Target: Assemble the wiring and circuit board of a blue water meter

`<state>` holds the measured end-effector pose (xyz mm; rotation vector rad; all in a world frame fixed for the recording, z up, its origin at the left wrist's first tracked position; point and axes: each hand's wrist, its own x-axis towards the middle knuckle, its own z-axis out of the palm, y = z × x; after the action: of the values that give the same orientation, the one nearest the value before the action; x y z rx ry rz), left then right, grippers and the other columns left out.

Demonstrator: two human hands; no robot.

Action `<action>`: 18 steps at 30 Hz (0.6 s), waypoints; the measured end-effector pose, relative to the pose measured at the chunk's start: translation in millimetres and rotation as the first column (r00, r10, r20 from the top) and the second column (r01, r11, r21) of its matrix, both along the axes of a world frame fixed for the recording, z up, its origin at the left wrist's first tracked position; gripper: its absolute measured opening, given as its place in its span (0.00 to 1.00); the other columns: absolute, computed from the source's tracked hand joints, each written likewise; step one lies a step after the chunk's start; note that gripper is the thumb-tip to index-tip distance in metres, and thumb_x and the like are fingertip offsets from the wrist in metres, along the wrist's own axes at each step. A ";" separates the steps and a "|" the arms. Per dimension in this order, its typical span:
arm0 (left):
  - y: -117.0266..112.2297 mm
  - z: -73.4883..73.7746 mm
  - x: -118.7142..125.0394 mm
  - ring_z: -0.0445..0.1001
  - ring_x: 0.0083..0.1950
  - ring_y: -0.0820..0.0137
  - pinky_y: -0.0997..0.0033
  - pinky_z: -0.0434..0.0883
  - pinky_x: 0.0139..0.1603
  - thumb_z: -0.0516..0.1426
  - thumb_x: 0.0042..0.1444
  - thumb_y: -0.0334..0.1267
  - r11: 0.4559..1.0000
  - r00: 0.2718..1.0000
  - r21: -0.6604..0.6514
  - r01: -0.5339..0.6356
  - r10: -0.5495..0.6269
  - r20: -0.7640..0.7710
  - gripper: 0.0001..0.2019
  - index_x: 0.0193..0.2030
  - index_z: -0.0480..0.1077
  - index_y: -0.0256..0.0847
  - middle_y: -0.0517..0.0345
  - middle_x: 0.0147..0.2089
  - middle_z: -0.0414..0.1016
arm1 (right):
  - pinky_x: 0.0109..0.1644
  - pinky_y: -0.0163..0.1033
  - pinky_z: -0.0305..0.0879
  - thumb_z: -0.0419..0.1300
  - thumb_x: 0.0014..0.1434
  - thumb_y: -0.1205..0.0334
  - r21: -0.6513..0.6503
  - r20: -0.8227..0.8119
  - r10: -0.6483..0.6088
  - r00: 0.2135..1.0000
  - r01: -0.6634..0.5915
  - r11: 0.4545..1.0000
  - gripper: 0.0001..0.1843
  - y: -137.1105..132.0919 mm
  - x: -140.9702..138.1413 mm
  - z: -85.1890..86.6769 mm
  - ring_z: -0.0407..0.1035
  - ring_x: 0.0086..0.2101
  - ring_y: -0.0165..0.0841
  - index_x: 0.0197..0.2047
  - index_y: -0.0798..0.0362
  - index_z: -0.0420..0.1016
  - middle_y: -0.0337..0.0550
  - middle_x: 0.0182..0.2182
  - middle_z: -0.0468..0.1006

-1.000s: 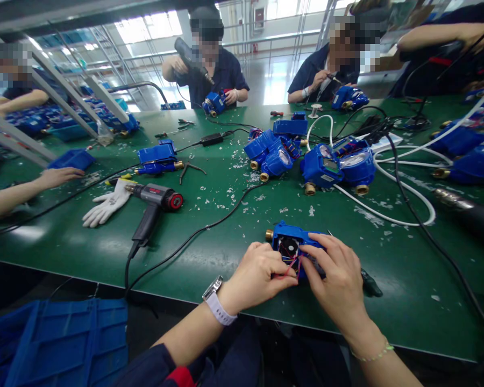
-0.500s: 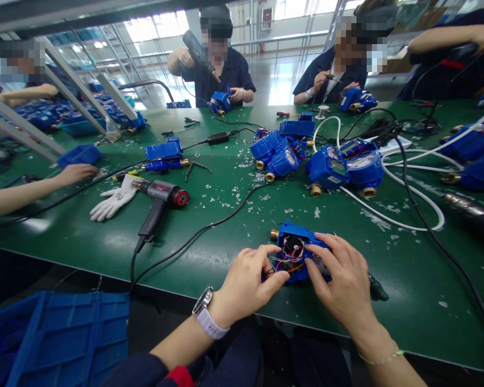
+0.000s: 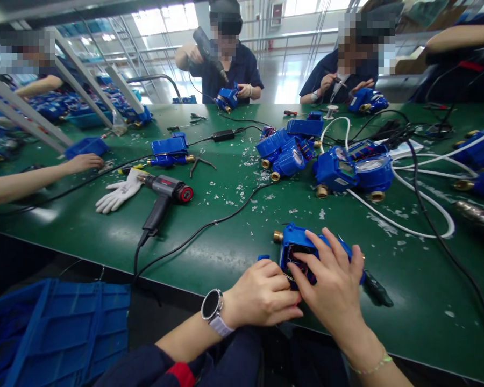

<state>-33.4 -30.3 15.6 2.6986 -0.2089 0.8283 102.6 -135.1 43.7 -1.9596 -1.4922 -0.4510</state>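
Two hands are gripping one blocky blue plastic housing (image 3: 296, 239) (brass-tipped): left hand (image 3: 264, 293) clenching its near edge, right hand (image 3: 331, 279) pressing on top.

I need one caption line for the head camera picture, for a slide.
Both hands, left hand and right hand, work inside an open blue meter on a green table.

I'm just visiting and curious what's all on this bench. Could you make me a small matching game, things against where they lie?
Things:
1. open blue housing
2. heat gun
3. white glove
4. white hose

Places:
a. looped at the table's right
b. under both hands
c. just left of the heat gun
d. between glove and blue units, cord over the near edge

Pairs: 1-b, 2-d, 3-c, 4-a
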 end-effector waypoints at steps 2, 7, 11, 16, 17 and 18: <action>1.4 -0.1 -3.5 0.71 0.35 0.68 0.66 0.66 0.39 0.53 0.65 0.50 0.981 0.998 -0.193 -0.025 0.034 0.047 0.15 0.39 0.72 0.41 0.57 0.32 0.76 | 0.65 0.62 0.35 0.49 0.72 0.55 0.016 -0.010 0.007 1.000 -0.007 1.000 0.22 1.6 1.3 -1.5 0.57 0.60 0.49 0.31 0.52 0.77 0.48 0.54 0.72; 4.5 2.6 -3.0 0.75 0.47 0.64 0.65 0.74 0.47 0.58 0.61 0.47 0.811 0.981 -0.551 -0.195 0.159 -0.112 0.18 0.53 0.67 0.38 0.48 0.48 0.75 | 0.64 0.63 0.31 0.50 0.70 0.58 -0.032 -0.015 0.077 0.997 -0.077 0.997 0.18 -3.3 10.8 -5.1 0.54 0.61 0.50 0.32 0.51 0.75 0.47 0.57 0.69; 8.0 0.3 6.6 0.74 0.50 0.61 0.59 0.76 0.49 0.62 0.57 0.43 0.842 0.947 -0.456 -0.290 0.183 -0.265 0.30 0.64 0.59 0.41 0.48 0.52 0.71 | 0.63 0.64 0.28 0.51 0.68 0.59 -0.112 -0.035 0.151 0.988 -0.154 0.982 0.15 -8.3 18.4 -2.8 0.50 0.62 0.50 0.32 0.50 0.74 0.47 0.60 0.65; 10.8 -2.7 13.1 0.74 0.50 0.61 0.59 0.76 0.49 0.63 0.56 0.39 0.839 0.932 -0.438 -0.323 0.201 -0.303 0.31 0.65 0.58 0.41 0.49 0.52 0.70 | 0.62 0.64 0.28 0.49 0.64 0.62 -0.201 -0.073 0.238 0.969 -0.248 0.948 0.13 -11.1 25.4 8.0 0.49 0.63 0.48 0.31 0.50 0.72 0.49 0.61 0.62; 11.1 -2.1 13.6 0.74 0.50 0.61 0.59 0.76 0.49 0.63 0.56 0.40 0.840 0.933 -0.440 -0.319 0.196 -0.302 0.31 0.65 0.59 0.41 0.50 0.52 0.70 | 0.63 0.63 0.27 0.49 0.63 0.62 -0.217 -0.084 0.256 0.963 -0.269 0.939 0.13 -12.2 26.7 10.7 0.49 0.63 0.47 0.30 0.50 0.71 0.48 0.62 0.62; 11.4 -1.0 14.0 0.73 0.49 0.62 0.60 0.75 0.48 0.63 0.57 0.41 0.843 0.935 -0.437 -0.312 0.190 -0.301 0.30 0.64 0.61 0.41 0.50 0.51 0.70 | 0.63 0.62 0.26 0.49 0.64 0.62 -0.230 -0.106 0.275 0.955 -0.293 0.928 0.13 -13.5 28.1 13.3 0.48 0.63 0.46 0.30 0.49 0.71 0.47 0.62 0.61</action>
<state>-19.3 -18.9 14.6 2.3403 0.3759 0.5100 130.7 -148.5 57.0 -1.8721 -1.8200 -0.0711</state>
